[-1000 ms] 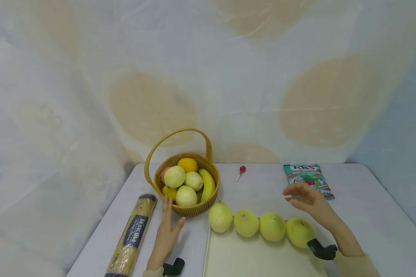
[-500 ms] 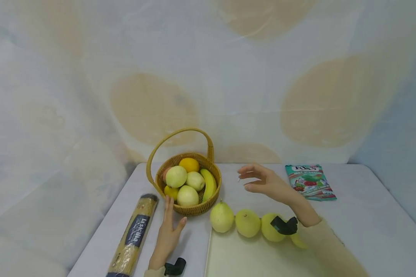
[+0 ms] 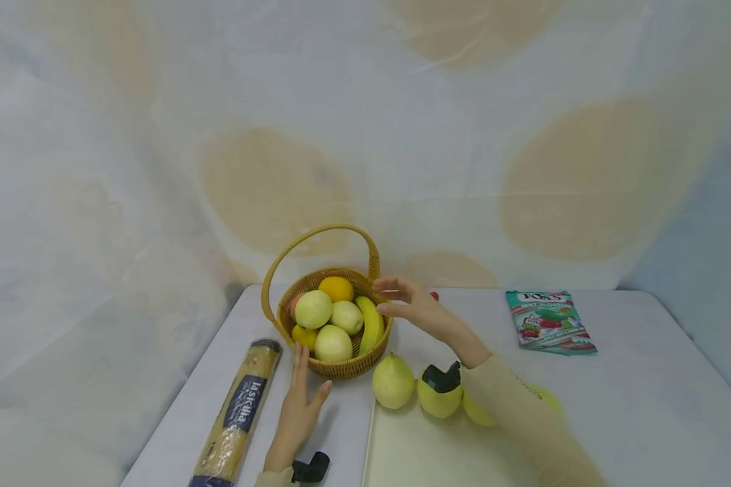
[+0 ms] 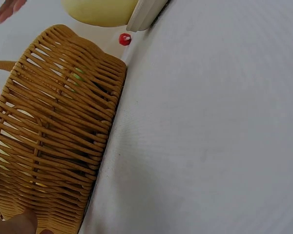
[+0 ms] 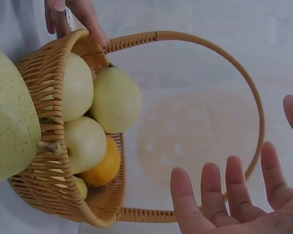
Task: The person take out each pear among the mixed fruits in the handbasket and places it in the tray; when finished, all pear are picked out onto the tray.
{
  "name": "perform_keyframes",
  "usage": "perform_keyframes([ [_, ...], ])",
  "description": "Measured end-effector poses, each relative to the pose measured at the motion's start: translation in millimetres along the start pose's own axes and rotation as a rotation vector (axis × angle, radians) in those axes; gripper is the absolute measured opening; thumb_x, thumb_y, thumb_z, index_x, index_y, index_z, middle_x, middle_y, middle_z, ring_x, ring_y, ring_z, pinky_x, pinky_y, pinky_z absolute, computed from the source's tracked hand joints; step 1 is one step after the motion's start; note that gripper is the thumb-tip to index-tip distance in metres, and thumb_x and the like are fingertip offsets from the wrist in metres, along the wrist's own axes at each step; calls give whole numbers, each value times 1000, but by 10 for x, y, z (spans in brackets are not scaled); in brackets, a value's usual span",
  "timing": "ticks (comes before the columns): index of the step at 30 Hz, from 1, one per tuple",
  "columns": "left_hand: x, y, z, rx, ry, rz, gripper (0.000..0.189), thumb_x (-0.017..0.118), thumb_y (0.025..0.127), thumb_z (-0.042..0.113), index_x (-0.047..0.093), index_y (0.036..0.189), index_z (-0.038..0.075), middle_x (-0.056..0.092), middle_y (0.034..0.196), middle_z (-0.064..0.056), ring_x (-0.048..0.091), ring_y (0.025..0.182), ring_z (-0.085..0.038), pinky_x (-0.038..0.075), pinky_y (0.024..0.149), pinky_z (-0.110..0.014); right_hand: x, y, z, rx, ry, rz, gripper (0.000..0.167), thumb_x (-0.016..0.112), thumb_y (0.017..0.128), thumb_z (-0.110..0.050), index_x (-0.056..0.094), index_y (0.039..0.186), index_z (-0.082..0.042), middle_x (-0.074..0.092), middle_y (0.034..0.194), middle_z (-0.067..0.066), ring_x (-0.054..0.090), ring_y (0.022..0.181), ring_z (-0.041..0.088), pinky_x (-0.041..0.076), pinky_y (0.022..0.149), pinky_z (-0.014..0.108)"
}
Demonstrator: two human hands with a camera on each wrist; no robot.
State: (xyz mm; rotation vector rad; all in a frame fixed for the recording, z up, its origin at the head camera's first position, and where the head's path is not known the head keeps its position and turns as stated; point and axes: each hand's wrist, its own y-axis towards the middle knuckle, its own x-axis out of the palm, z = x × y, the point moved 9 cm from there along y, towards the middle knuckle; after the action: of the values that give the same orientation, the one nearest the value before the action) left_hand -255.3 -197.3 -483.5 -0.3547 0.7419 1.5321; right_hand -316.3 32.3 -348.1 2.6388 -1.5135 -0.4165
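Wicker-woven, the basket (image 3: 342, 369) sits partly hidden behind the right hand (image 3: 413, 302).

Eleven fruits (image 3: 334, 343), one left hand (image 3: 296, 414) and one right hand (image 3: 415, 306) are showing.
One basket (image 3: 341, 370) is holding three pale green fruits (image 3: 313, 310), one orange (image 3: 336, 289), one yellow fruit (image 3: 303, 336), one reddish fruit (image 3: 294, 306), one banana (image 3: 369, 326); four pears (image 3: 392, 382), one tray (image 3: 426, 453), one pasta pack (image 3: 237, 412), one candy bag (image 3: 550, 323) and one lollipop (image 3: 435, 296) are lying outside.
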Motion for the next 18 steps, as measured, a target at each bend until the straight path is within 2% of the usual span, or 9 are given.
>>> perform_keyframes([
  [10, 3, 8, -4, 33, 22, 11, 80, 59, 96, 26, 9, 157, 15, -2, 165, -11, 20, 143, -50, 33, 103, -71, 273, 382, 245, 38, 97, 12, 49, 58, 95, -13, 42, 140, -1, 43, 146, 19, 43, 135, 38, 48, 104, 41],
  [18, -5, 2, -22, 32, 14, 20, 82, 61, 95, 25, 9, 157, 16, -2, 165, -9, 20, 144, -49, 33, 104, -71, 438, 583, 337, 83, 1, 49, 52, 64, 93, -20, 45, 140, -9, 44, 145, 15, 43, 135, 37, 44, 108, 46],
])
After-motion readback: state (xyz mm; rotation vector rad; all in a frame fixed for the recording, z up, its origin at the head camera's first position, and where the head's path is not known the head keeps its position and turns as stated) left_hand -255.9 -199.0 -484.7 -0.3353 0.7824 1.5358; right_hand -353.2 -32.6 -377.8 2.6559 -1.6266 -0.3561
